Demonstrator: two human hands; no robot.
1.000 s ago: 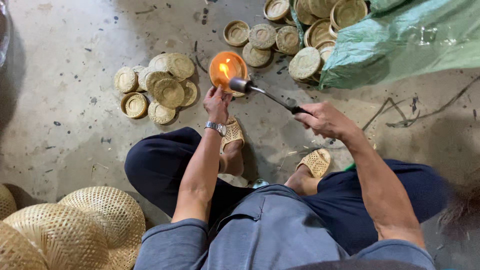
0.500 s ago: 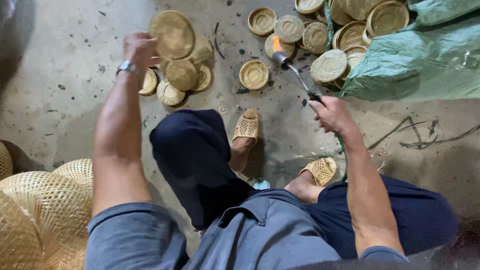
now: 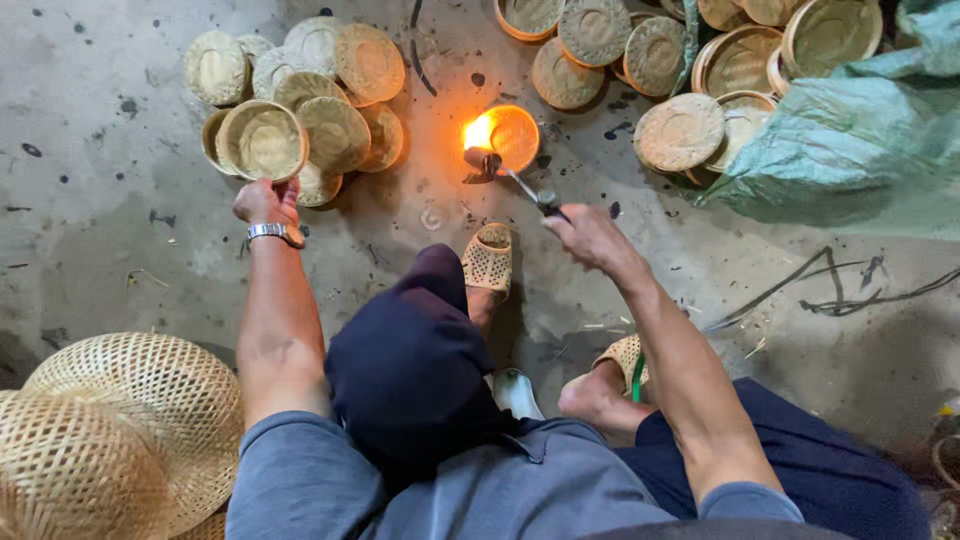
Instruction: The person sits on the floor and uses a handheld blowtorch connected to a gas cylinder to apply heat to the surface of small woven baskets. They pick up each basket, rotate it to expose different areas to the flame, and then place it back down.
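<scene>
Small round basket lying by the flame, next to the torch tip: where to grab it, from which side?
Take the lit basket by its far rim, coming from the upper right. The torch in the right hand and its flame cover the near-left edge; the far rim looks clear.

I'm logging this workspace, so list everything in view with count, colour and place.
woven tray: one, tan, held at left pile
left pile of trays: about ten, tan, floor upper left
right pile of trays: about ten, tan, upper right
lit tray: one, glowing orange, floor centre
torch: one, metal, flame on
tarp: one, green, right
large baskets: two, straw, lower left
sandals: two, tan
left hand: gripping tray, watch
right hand: gripping torch
</scene>
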